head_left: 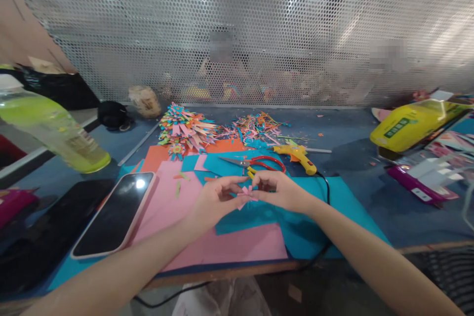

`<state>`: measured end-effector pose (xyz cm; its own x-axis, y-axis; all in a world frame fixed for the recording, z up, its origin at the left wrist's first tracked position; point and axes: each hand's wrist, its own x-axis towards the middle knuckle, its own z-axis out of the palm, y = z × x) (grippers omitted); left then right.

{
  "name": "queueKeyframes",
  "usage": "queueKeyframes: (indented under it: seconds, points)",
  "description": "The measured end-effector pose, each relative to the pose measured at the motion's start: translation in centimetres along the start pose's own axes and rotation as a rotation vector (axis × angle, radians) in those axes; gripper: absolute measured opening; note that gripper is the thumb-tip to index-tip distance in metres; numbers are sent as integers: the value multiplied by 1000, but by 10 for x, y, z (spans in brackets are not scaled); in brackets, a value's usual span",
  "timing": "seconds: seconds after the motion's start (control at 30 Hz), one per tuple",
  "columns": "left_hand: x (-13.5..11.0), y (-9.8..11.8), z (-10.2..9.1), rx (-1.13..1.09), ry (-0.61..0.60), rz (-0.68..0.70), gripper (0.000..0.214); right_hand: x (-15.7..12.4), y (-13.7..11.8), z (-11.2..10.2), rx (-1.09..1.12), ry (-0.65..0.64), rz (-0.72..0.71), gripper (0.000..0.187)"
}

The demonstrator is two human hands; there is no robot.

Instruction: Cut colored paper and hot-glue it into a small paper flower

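Note:
Between my two hands is a small pink paper flower (246, 194) with several narrow petals. My left hand (218, 197) pinches it from the left, and my right hand (276, 191) pinches its right side. Just beyond the fingers lie red-handled scissors (255, 161), blades pointing left, and a yellow tool handle (251, 172) partly hidden by my right hand. A yellow glue gun (296, 155) with a black cord rests behind my right hand. Under my hands are overlapping sheets of blue paper (333, 217) and pink paper (229, 247).
A smartphone (114, 215) lies left of the paper. Behind it are a pile of layered paper flowers (185, 128) and a heap of paper scraps (255, 126). A green drink bottle (62, 133) stands left; a yellow bottle (403, 126) lies right. A perforated metal panel (281, 34) closes the back.

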<state>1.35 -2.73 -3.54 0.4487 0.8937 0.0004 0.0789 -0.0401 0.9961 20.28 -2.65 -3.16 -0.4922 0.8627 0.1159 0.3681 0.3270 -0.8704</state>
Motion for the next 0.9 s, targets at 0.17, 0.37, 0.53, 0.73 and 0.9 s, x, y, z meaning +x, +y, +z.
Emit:
queueKeyframes:
  seconds: [0.17, 0.37, 0.53, 0.73, 0.9]
  points:
    - [1, -2, 0, 10, -17, 26, 38, 0, 0, 0, -23, -13, -5, 22]
    - [1, 1, 0, 95, 47, 24, 28, -1, -2, -1, -45, -77, -19, 24]
    - [1, 2, -2, 213, 16, 92, 21, -3, -1, -2, -10, -131, 21, 27]
    - [1, 3, -2, 238, -17, 82, 21, -1, -2, -6, -52, -126, -15, 28]
    - [5, -2, -6, 71, 54, -40, 24, 3, 4, -33, -539, 345, 89, 33]
